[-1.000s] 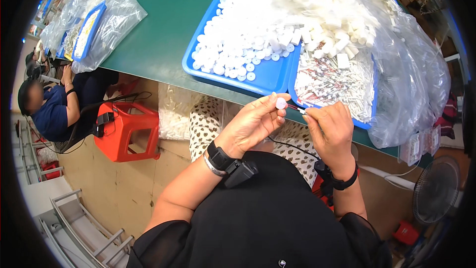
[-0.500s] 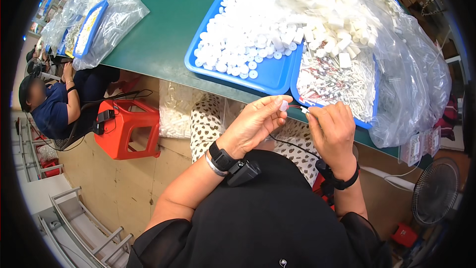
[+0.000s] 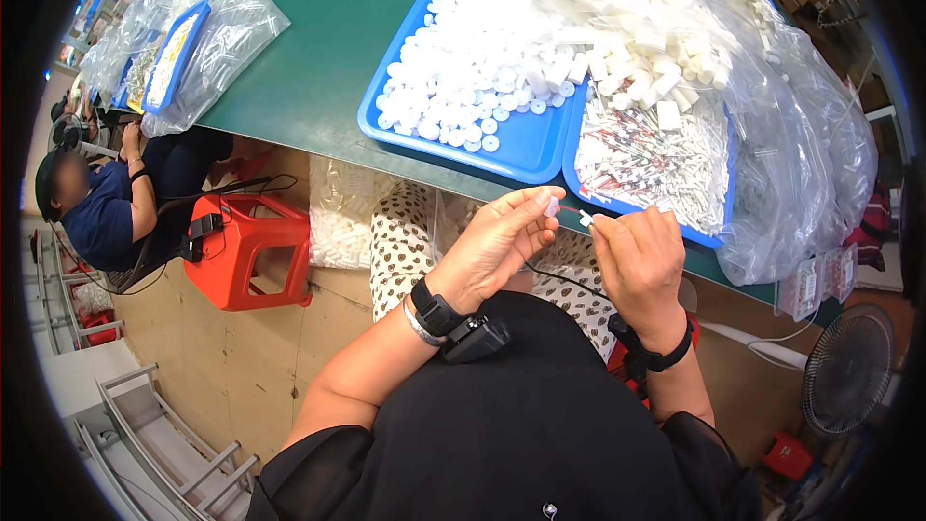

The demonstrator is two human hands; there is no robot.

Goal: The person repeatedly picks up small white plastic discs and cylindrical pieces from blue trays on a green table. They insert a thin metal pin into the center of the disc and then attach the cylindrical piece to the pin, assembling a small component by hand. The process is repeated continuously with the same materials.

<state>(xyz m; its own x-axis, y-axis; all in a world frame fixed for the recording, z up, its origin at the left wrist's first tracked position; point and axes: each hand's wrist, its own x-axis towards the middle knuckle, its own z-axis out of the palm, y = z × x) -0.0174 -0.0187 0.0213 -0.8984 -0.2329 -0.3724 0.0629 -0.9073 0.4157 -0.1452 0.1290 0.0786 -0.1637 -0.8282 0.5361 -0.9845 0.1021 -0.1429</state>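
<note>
In front of my lap, my left hand [image 3: 494, 243] is closed, pinching a small white plastic piece [image 3: 552, 205] between thumb and fingertips. My right hand [image 3: 639, 265], just to its right, grips a tiny white connector [image 3: 585, 219] that pokes out from the fingertips. A narrow gap parts the two pieces. Beyond my hands, a blue tray [image 3: 526, 172] holds a heap of white perforated discs [image 3: 434, 101]. Against it stands a second blue tray [image 3: 622, 205], full of thin white parts with red and dark wires [image 3: 666, 159] and blocky cream-white pieces [image 3: 666, 87].
Clear plastic bags [image 3: 791, 154] bulge beside the right tray. The green table [image 3: 299, 68] runs to the left. A red stool [image 3: 246, 246] stands near a seated person in dark blue [image 3: 106, 203]. A black fan [image 3: 849, 371] is at the right.
The red wire stretched between the two pieces no longer shows. My right hand has shifted slightly left and down, with its connector; my left hand has barely moved.
</note>
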